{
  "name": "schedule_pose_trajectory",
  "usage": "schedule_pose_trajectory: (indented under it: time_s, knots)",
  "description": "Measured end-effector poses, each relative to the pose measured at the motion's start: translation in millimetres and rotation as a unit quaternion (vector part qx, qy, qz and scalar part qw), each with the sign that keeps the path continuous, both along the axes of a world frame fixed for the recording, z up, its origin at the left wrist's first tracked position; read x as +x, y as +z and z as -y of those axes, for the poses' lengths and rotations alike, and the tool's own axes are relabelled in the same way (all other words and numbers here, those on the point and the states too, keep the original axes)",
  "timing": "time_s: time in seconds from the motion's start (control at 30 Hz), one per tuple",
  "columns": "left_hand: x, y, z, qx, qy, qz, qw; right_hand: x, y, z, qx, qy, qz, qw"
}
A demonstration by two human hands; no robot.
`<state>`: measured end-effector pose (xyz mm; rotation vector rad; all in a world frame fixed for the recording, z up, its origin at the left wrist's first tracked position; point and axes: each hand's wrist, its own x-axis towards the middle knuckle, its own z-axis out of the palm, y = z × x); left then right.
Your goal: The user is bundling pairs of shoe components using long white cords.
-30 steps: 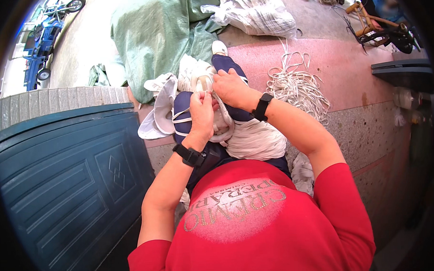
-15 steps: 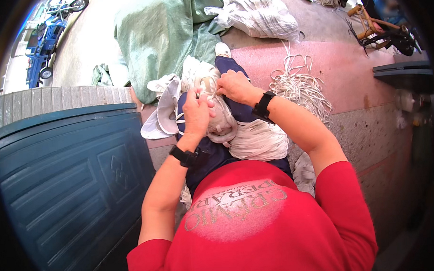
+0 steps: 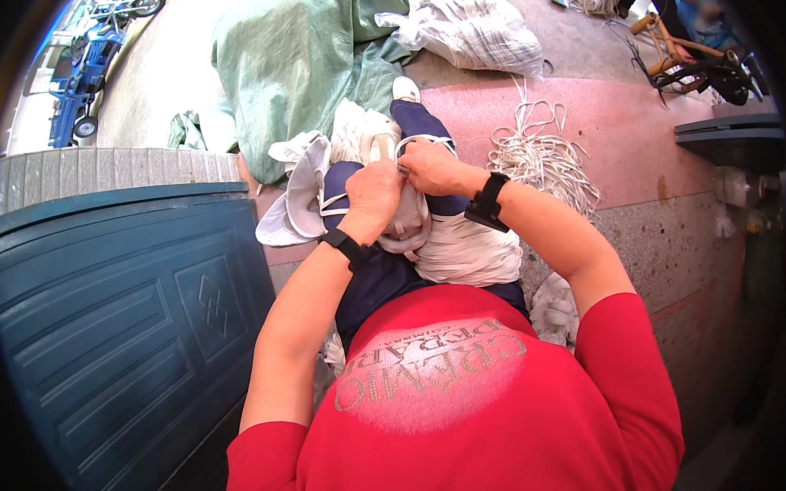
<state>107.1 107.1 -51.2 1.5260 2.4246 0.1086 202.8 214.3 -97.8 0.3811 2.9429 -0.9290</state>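
Note:
A pale beige-white shoe upper (image 3: pixel 407 230) rests on my lap. My left hand (image 3: pixel 376 194) is closed at its upper part; the fingertips are hidden behind the hand. Close beside it, my right hand (image 3: pixel 436 168) pinches a white shoelace (image 3: pixel 441 141) that loops up over its fingers. Whitish shoe uppers (image 3: pixel 305 197) with thin straps hang over my left thigh. Past my hands sits more bunched white material (image 3: pixel 354 130). Between my thighs lies a thick bundle of white laces (image 3: pixel 469 256).
Loose white laces (image 3: pixel 541 154) are heaped on the pink floor to the right. Ahead are a green cloth cover (image 3: pixel 287 67) and a filled white plastic bag (image 3: pixel 472 31). A blue panelled door (image 3: pixel 127 315) stands at the left. A person sits beyond a wooden frame (image 3: pixel 663 50) at far right.
My left hand has moved right and turned over the shoe upper, closer to my right hand. A white lace loop now shows above my right hand.

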Motion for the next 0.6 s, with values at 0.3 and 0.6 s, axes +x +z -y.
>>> schedule_pose_trajectory:
  time_s: [0.3, 0.6]
  knots:
    - [4, 15, 29, 0.029, -0.075, 0.013, 0.997, 19, 13, 24, 0.021, -0.060, -0.132, 0.989]
    - [-11, 78, 78, 0.016, 0.110, 0.517, 0.849, 148, 66, 34, -0.547, -0.218, -0.178, 0.788]
